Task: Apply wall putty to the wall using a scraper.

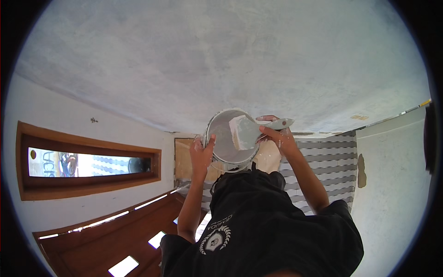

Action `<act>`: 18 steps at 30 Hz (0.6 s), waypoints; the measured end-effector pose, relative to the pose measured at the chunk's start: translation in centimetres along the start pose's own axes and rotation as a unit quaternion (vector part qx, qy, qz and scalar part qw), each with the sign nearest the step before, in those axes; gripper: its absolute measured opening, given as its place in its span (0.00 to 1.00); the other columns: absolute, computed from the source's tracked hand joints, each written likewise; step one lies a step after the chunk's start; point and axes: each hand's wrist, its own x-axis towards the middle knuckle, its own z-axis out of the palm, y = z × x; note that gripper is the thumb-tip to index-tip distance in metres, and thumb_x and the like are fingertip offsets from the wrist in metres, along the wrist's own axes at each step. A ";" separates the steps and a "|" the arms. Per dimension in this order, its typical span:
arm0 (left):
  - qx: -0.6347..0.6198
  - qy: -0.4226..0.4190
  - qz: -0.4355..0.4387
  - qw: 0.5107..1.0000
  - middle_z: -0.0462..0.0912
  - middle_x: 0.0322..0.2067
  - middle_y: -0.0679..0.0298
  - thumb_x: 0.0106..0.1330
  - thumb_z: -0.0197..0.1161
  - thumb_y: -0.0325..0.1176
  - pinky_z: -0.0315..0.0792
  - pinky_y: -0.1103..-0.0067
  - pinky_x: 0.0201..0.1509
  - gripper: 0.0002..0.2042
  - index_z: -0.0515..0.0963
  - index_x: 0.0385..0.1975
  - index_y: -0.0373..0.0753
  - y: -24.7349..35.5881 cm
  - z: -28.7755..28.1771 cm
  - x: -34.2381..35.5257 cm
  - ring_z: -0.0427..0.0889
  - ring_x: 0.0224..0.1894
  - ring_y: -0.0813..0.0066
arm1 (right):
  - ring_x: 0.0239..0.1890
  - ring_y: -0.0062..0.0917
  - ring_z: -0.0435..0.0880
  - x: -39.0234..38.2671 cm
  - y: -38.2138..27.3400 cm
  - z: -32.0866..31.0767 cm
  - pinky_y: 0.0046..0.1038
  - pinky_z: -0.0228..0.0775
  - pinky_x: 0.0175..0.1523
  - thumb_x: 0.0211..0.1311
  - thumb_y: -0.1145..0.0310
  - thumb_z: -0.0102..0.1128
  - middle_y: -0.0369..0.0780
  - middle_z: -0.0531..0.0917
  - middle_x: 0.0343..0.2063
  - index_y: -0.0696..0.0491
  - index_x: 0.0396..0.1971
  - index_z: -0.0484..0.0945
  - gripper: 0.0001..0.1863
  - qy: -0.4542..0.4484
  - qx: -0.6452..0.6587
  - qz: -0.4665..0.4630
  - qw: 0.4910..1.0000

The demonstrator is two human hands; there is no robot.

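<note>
Steadying the bucket [219,143], the left hand [202,150], in the head view, is clamped on its rim with the thumb over the edge, probably so that it does not tip. The right hand [279,136] grips the wide brush [248,131] near its handle's neck, which seems to give control. Its head is over the bucket's mouth, perhaps so that drips fall inside.

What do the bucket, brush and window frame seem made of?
Bucket: probably plastic, given matte grey walls. Brush: smooth, pale handle suggests plastic or painted wood; bristle material unclear. Window frame: likely varnished wood, from its brown tone and slight sheen.
</note>
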 end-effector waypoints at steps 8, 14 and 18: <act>-0.054 -0.056 0.002 0.997 0.70 0.16 0.65 0.60 0.67 0.43 0.62 0.77 0.27 0.22 0.65 0.17 0.34 0.0 -0.5 0.6 0.67 0.22 0.78 | 0.36 0.26 0.83 -1.1 -0.1 0.5 0.28 0.79 0.43 0.60 0.73 0.62 0.45 0.84 0.40 0.63 0.45 0.78 0.14 0.003 -0.043 -0.097 0.994; -0.080 -0.060 0.024 0.995 0.71 0.16 0.66 0.60 0.68 0.41 0.63 0.77 0.27 0.21 0.65 0.17 0.35 0.6 -0.9 0.7 0.67 0.22 0.79 | 0.37 0.27 0.84 -1.6 -0.6 0.7 0.29 0.80 0.41 0.61 0.72 0.61 0.45 0.83 0.41 0.62 0.45 0.78 0.14 0.033 0.006 -0.120 0.992; -0.034 -0.055 0.057 0.996 0.74 0.18 0.55 0.58 0.68 0.44 0.66 0.70 0.30 0.23 0.67 0.19 0.31 -0.3 -1.2 1.4 0.70 0.22 0.67 | 0.33 0.28 0.84 -1.5 -0.2 0.1 0.30 0.79 0.38 0.61 0.72 0.60 0.45 0.83 0.40 0.62 0.45 0.77 0.13 0.044 0.037 -0.121 0.991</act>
